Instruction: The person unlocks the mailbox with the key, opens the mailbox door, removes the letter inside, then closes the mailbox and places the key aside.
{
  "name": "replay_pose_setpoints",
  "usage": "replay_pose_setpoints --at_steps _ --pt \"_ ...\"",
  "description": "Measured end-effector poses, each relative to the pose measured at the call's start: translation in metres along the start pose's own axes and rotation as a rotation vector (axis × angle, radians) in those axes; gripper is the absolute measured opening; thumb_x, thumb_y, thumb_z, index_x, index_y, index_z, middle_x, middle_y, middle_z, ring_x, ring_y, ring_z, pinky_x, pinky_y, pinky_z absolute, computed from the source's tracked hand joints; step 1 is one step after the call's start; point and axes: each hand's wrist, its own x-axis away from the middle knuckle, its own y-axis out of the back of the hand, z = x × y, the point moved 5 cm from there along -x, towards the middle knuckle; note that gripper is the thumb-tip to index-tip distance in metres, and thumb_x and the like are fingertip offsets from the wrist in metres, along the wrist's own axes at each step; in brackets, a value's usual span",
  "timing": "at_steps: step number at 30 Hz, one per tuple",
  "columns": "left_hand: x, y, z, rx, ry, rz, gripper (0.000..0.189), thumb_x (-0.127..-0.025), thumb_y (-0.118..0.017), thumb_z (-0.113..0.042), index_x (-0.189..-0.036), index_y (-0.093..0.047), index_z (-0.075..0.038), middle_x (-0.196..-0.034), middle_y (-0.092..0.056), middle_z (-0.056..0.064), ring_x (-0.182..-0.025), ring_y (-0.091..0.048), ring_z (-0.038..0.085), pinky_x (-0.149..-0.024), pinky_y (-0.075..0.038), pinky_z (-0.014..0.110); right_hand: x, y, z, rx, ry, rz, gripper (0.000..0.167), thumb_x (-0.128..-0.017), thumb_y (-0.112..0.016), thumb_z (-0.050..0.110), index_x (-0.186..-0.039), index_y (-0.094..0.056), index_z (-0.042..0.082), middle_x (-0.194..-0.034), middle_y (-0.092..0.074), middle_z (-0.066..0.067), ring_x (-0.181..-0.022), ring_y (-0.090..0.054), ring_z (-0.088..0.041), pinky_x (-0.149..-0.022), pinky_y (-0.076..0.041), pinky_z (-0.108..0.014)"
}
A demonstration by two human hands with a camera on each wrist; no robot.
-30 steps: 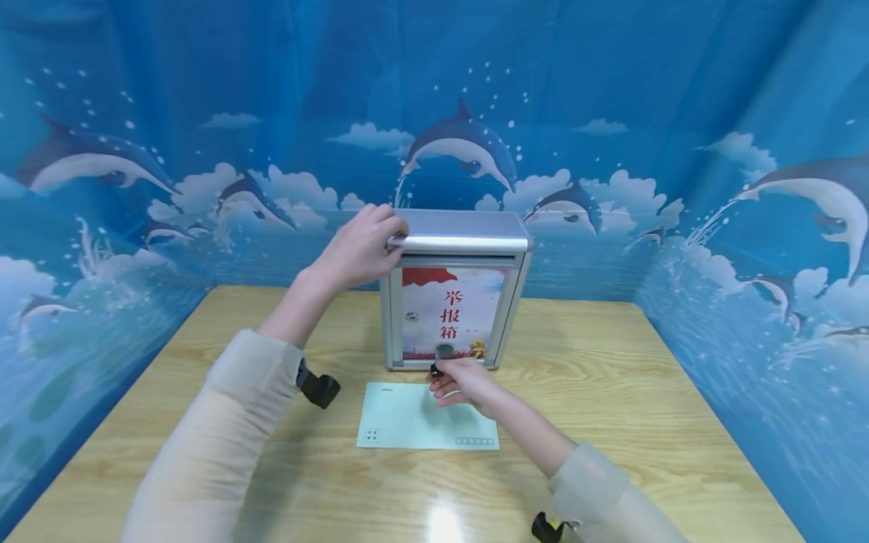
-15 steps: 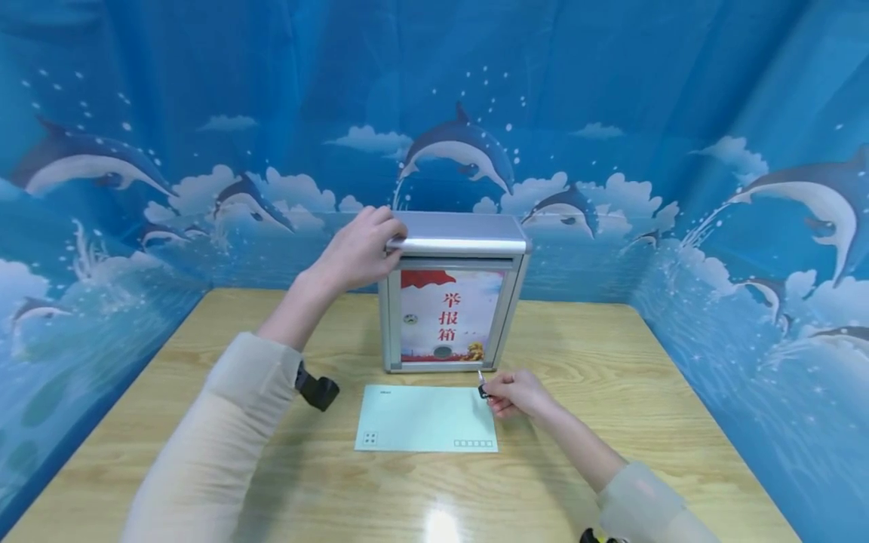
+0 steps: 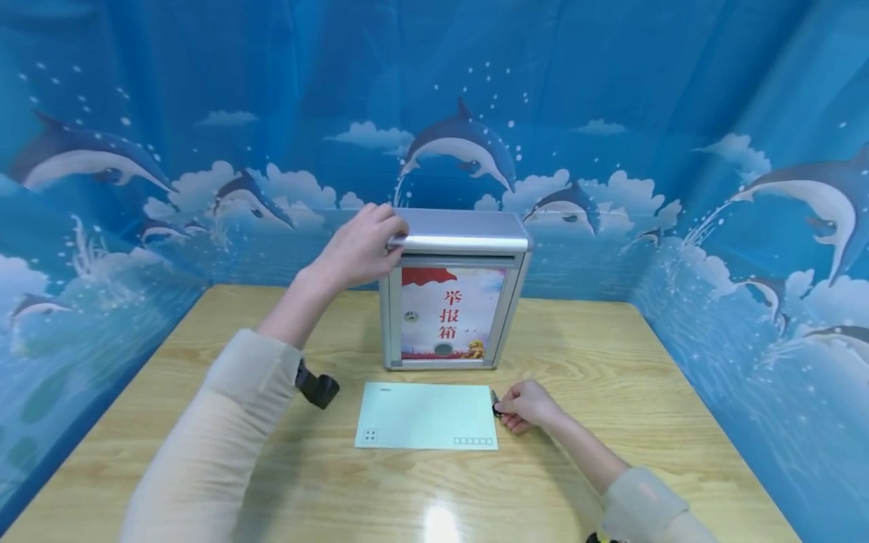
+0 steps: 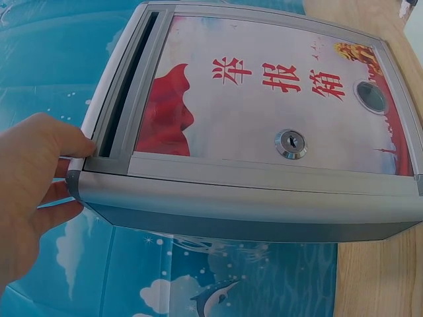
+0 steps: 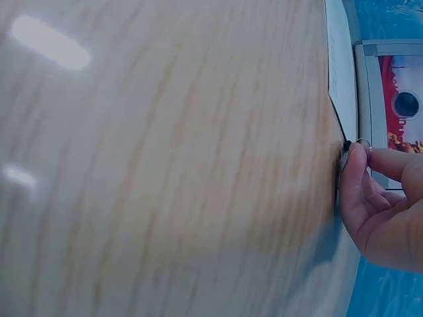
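A silver metal suggestion box (image 3: pixel 450 241) with red lettering on its front panel stands upright on the table. My left hand (image 3: pixel 366 245) grips its top left corner; in the left wrist view the thumb lies by the slot, and the other fingers reach round behind the corner. A round keyhole lock (image 4: pixel 291 143) shows in the panel. My right hand (image 3: pixel 528 407) pinches a small key (image 3: pixel 496 405) with a black head, low over the table at the right edge of the pale green envelope (image 3: pixel 426 416). A thin ring (image 5: pixel 365 142) shows at the fingertips.
The wooden table (image 3: pixel 577 347) reaches around the box. Blue curtains (image 3: pixel 271 90) printed with dolphins enclose it at the back and both sides. The envelope lies flat just in front of the box.
My right hand has moved right and toward me with the key, from the box's lower front to beside the envelope's right edge. My left hand stays on the box's corner.
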Motion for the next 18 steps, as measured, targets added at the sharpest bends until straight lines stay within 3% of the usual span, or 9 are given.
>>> replay_pose_setpoints --at_steps 8,18 --pt "-0.0005 0.0004 -0.0012 -0.005 0.005 0.004 0.018 -0.089 -0.060 -0.011 -0.106 -0.062 -0.004 -0.101 -0.055 0.009 -0.094 -0.045 0.025 -0.080 -0.042 0.035 0.0031 0.0006 -0.0011 0.113 -0.016 -0.054 0.013 -0.080 -0.065 0.003 -0.070 -0.057 0.000 -0.054 -0.058 -0.008 -0.042 -0.052 -0.011 -0.043 -0.049 -0.025" --pt "0.0002 0.0004 -0.0015 -0.013 0.005 0.010 0.019 -0.089 -0.060 -0.011 -0.106 -0.061 -0.003 -0.101 -0.055 0.009 -0.094 -0.045 0.025 -0.081 -0.042 0.035 0.0073 0.0024 0.0010 0.189 0.006 -0.061 0.016 -0.080 -0.067 0.004 -0.068 -0.056 0.001 -0.054 -0.058 -0.009 -0.041 -0.052 -0.012 -0.043 -0.049 -0.026"
